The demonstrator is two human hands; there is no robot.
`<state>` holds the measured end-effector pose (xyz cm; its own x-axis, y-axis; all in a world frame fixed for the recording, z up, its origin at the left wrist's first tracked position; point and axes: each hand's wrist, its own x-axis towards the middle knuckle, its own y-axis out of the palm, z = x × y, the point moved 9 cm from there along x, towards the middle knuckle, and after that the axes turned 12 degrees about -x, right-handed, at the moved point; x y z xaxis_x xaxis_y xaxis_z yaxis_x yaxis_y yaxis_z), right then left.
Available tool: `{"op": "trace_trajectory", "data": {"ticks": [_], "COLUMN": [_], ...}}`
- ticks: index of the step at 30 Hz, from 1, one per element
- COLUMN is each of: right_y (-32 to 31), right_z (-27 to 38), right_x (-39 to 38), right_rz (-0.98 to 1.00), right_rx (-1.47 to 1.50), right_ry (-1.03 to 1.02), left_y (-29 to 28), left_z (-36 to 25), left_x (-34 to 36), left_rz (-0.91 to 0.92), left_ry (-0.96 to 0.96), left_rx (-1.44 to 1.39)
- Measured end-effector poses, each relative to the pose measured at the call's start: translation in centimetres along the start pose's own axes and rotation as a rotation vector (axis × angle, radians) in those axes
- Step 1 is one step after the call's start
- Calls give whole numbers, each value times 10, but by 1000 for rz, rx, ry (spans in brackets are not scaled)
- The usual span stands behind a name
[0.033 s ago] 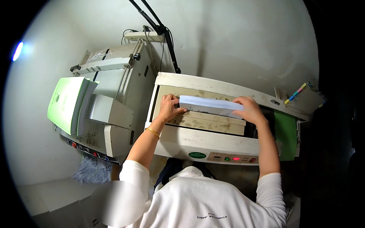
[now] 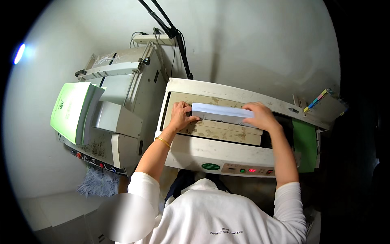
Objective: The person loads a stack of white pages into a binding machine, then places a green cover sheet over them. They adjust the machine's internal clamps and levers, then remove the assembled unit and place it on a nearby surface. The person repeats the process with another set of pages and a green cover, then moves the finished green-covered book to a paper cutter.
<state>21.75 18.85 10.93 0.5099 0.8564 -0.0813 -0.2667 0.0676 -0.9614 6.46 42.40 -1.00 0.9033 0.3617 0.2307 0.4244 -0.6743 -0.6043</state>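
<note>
A white block of stacked paper (image 2: 217, 110) lies lengthwise in the beige clamp bed (image 2: 219, 134) of a white machine (image 2: 219, 150). My left hand (image 2: 182, 116) grips the block's left end, fingers bent behind it and thumb at its lower front. My right hand (image 2: 258, 115) holds it near the right end, fingers over the top and thumb on the front face. Below the hands, the machine's front carries a control panel (image 2: 248, 171) with a red display. A green sheet (image 2: 304, 146) lies at the machine's right end.
At left stands a second grey machine (image 2: 126, 89), with green-covered booklets (image 2: 69, 114) on it. A black jointed arm (image 2: 183, 53) hangs down behind. At right, boards with colored tabs (image 2: 325, 105) rise beside the machine. Shredded paper (image 2: 97, 183) lies below the left machine.
My right hand has shifted a little to the left along the paper block. My left hand and the block look almost unchanged.
</note>
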Motion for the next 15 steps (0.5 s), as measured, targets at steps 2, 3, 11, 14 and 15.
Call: {"op": "trace_trajectory", "data": {"ticks": [2, 3, 11, 14, 15], "right_y": [13, 18, 24, 23, 22], "right_z": [26, 38, 55, 54, 54], "right_x": [24, 34, 42, 43, 43], "right_rz": [95, 153, 180, 185, 175], "right_rx": [-42, -70, -147, -127, -139], "right_ry": [-44, -47, -114, -83, -89], "left_y": [-2, -4, -60, -80, -81], "left_z": [-4, -8, -34, -30, -30], "left_x": [1, 1, -49, -97, -113], "left_rz": [-28, -59, -190, -255, -252], "left_ry": [19, 36, 85, 26, -10], "left_rx": [-3, -2, 90, 247, 274]}}
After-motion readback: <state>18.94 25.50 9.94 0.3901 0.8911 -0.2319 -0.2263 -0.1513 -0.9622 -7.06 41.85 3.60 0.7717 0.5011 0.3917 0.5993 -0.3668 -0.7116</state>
